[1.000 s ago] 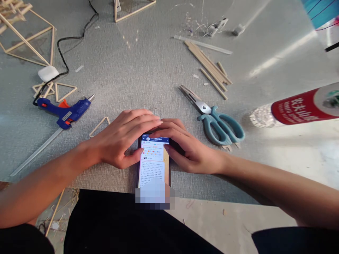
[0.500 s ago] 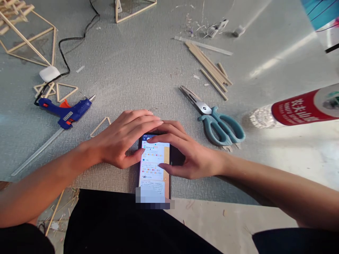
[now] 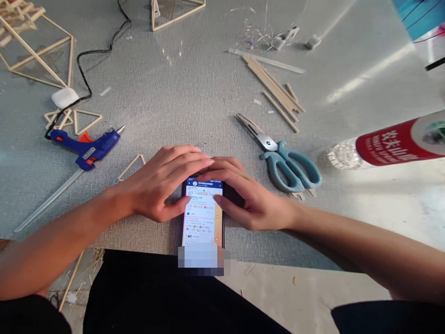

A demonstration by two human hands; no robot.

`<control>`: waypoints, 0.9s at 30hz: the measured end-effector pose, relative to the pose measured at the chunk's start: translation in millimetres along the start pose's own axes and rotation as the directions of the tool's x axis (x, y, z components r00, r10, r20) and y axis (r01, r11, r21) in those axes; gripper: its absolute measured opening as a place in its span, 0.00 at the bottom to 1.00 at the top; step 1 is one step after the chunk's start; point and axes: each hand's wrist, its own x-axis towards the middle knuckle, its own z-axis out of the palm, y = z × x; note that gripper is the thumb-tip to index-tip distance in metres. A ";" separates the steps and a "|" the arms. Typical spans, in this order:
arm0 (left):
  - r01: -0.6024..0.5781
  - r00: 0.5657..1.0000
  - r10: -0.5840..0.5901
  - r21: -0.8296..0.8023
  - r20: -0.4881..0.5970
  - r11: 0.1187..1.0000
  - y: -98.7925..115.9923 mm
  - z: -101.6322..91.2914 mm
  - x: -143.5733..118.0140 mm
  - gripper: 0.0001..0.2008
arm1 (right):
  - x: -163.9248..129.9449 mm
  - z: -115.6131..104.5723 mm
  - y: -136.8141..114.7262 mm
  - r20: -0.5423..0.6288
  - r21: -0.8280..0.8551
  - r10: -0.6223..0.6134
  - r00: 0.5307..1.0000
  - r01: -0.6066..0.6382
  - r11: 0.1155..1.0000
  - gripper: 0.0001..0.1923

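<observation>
Craft workspace: glue gun [image 3: 94, 149], scissors [image 3: 268, 142], wooden sticks [image 3: 271, 83].

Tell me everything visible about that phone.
The phone is dark-edged, its glassy screen lit with a dark top bar above small text and colourful icons; the lower end is pixelated. It lies face up at the near edge of the table, between the left hand and right hand. Thumbs overlap both sides; contact is unclear.

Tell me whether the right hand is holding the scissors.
No, the scissors lie on the table, apart from the right hand, whose thumb is over the phone.
</observation>
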 end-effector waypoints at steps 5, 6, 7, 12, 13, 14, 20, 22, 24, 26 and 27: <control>0.003 1.000 -0.003 -0.002 -0.004 1.000 0.3 0.4 -0.1 0.36 | -1.7 2.0 -0.3 0.037 -0.049 -0.031 0.999 0.032 0.998 0.27; 0.001 1.000 -0.001 -0.002 -0.007 1.000 0.4 0.6 0.0 0.35 | -2.3 1.9 -0.6 0.056 -0.050 -0.036 0.998 0.039 0.998 0.29; -0.001 1.000 0.001 -0.001 -0.009 1.000 0.4 0.8 0.1 0.35 | -2.9 1.8 -0.9 0.074 -0.050 -0.039 0.997 0.043 0.998 0.31; -0.011 1.000 0.011 0.001 -0.007 1.000 -0.1 0.7 0.1 0.34 | -3.7 1.1 -1.9 0.095 -0.054 -0.046 0.994 0.051 0.997 0.33; -0.013 1.000 0.013 0.001 -0.006 1.000 -0.3 0.7 0.0 0.34 | -3.3 0.8 -2.3 0.094 -0.050 -0.047 0.994 0.052 0.997 0.33; -0.014 1.000 0.014 0.001 -0.007 1.000 -0.5 0.6 -0.1 0.34 | -2.7 0.4 -2.6 0.093 -0.045 -0.048 0.994 0.052 0.998 0.33; 0.000 1.000 0.000 0.003 -0.001 1.000 -0.4 0.5 -0.6 0.34 | 0.2 -2.2 -4.6 0.072 -0.002 -0.023 0.997 0.023 1.000 0.28; -0.002 1.000 0.002 0.004 -0.002 1.000 -0.2 0.4 -0.5 0.34 | 0.1 -2.3 -4.3 0.064 0.001 -0.015 0.998 0.015 1.000 0.27; -0.004 1.000 0.004 0.007 -0.002 1.000 -0.1 0.3 -0.4 0.34 | -0.3 -2.1 -3.7 0.058 -0.001 -0.009 0.998 0.009 1.000 0.26; -0.004 1.000 0.004 0.009 0.000 1.000 -0.1 0.2 -0.3 0.33 | -0.7 -1.7 -3.1 0.058 -0.001 -0.006 0.998 0.006 1.000 0.25; -0.003 1.000 0.003 0.008 0.001 1.000 -0.1 0.2 -0.2 0.33 | -0.8 -1.5 -2.9 0.059 -0.001 -0.006 0.998 0.006 1.000 0.25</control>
